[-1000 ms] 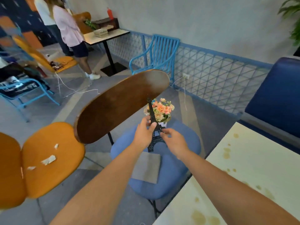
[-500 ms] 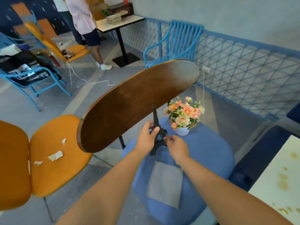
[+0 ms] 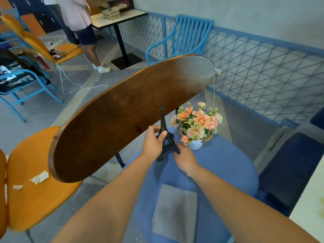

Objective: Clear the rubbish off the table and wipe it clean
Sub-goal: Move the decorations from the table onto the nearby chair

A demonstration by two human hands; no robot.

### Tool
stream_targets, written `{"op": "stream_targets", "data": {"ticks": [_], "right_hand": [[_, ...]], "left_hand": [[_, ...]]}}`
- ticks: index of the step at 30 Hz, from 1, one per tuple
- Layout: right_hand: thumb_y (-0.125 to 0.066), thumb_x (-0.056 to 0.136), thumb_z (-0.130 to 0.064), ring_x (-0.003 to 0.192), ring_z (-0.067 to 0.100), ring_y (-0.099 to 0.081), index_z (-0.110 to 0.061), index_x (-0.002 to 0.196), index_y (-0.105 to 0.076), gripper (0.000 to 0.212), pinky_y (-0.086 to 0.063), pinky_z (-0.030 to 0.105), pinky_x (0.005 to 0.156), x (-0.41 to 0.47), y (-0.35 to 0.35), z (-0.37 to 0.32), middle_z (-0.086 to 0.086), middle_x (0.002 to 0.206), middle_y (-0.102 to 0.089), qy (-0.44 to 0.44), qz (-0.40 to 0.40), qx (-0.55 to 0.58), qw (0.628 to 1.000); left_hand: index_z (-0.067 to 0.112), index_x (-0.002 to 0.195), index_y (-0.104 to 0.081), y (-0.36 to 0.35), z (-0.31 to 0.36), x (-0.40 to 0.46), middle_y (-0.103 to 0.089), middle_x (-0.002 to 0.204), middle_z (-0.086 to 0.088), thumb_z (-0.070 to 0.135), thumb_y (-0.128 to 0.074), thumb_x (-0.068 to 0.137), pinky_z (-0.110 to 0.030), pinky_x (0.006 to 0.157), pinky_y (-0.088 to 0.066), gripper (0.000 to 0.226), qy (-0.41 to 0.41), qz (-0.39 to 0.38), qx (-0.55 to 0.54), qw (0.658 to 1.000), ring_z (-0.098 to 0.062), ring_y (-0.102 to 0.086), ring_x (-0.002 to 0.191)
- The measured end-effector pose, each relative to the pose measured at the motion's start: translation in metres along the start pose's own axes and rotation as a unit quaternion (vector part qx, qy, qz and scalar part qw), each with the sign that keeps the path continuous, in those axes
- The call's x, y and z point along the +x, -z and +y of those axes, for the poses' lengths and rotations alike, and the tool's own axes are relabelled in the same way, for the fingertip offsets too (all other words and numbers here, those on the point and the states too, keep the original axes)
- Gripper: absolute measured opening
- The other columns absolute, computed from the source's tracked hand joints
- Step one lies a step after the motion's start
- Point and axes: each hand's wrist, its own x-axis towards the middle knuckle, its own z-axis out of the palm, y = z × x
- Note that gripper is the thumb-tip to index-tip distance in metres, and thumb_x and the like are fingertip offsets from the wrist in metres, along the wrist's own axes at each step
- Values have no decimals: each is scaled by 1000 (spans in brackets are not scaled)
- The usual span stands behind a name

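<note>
A small black Eiffel Tower model (image 3: 165,135) stands on the blue chair seat (image 3: 228,165), beside a white pot of orange and pink flowers (image 3: 197,125). My left hand (image 3: 152,142) grips the tower's middle from the left. My right hand (image 3: 185,158) holds its base from the right. A folded grey cloth (image 3: 175,213) lies on the near part of the same seat. The stained pale table (image 3: 308,204) shows only as a strip at the right edge.
The chair's brown wooden backrest (image 3: 131,113) slants across the middle. An orange chair (image 3: 35,181) at the left carries torn paper scraps (image 3: 39,178). A dark blue bench (image 3: 294,165) stands at the right. A person (image 3: 78,20) stands by a far table; blue chairs and cables behind.
The view has swung left and down, so the table has slid almost out of sight. Both hands lowered the tower towards the blue seat beside the flower pot.
</note>
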Motion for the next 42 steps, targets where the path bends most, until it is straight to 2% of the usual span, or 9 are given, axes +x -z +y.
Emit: {"op": "stream_targets", "data": {"ticks": [7,10,12,17,21,25,32,37,42], "right_hand": [[-46,90,-19,122,26,-52,-29,147,-39,58,-50,36,90,0,2,16,4,146,-46,-15,-42,-16,999],[-47,96,-18,118,22,-54,-28,151,-32,58,-49,28,79,-5,5,16,1,149,-41,-20,-54,-5,998],[-47,96,-20,123,21,-51,-28,151,-33,57,-49,31,88,-11,7,15,1,149,-41,-19,-58,-6,998],[-46,98,-14,130,22,-45,-21,149,-36,53,-41,30,98,-33,18,7,4,150,-39,-20,-44,-2,999],[-48,100,-19,142,23,-32,-20,153,-25,58,-31,29,108,-56,35,8,1,158,-27,-37,-46,-30,998],[-50,99,-30,144,25,-27,-24,152,-31,56,-31,37,114,-96,62,9,-1,158,-29,-58,-29,-58,996],[-47,101,-31,143,21,-31,-17,147,-40,49,-16,42,120,-183,131,7,3,155,-35,-38,26,-104,994],[-52,98,-23,124,21,-52,-19,138,-53,39,-41,28,98,-276,190,21,2,144,-49,-49,85,-58,993],[-51,98,-18,115,17,-56,-21,124,-64,30,-39,22,93,-378,241,50,1,134,-55,-53,163,-26,985]], "left_hand": [[19,110,-41,-10,-13,3,-48,112,4,21,-52,100,-52,90,-52,15,15,-1,-6,1000,-16,-51,102],[16,118,-44,-11,-15,4,-52,124,-1,24,-51,100,-37,96,-47,20,21,-6,0,1000,-15,-50,109],[10,130,-44,-9,-13,3,-51,133,-6,24,-50,101,-24,94,-38,33,27,-9,20,999,-17,-49,119],[12,145,-39,-5,-9,-4,-39,148,-9,22,-51,100,-24,94,-35,47,44,-37,50,997,-26,-45,131],[13,133,-47,-3,2,-26,-53,117,1,13,-52,99,-30,90,-43,34,52,-55,41,996,-25,-52,112],[11,149,-34,-7,15,-57,-42,146,-8,22,-57,97,-41,109,-40,57,59,-75,63,993,-27,-46,130],[13,136,-50,-39,61,-140,-54,130,-7,23,-60,94,-46,103,-44,44,33,-115,49,992,-26,-54,120],[17,125,-55,-76,111,-230,-59,127,-4,24,-56,98,-35,97,-43,29,-1,-187,62,980,-23,-56,115],[17,128,-56,-129,153,-320,-59,124,1,24,-52,99,-19,80,-39,30,-63,-243,108,962,-21,-56,116]]}}
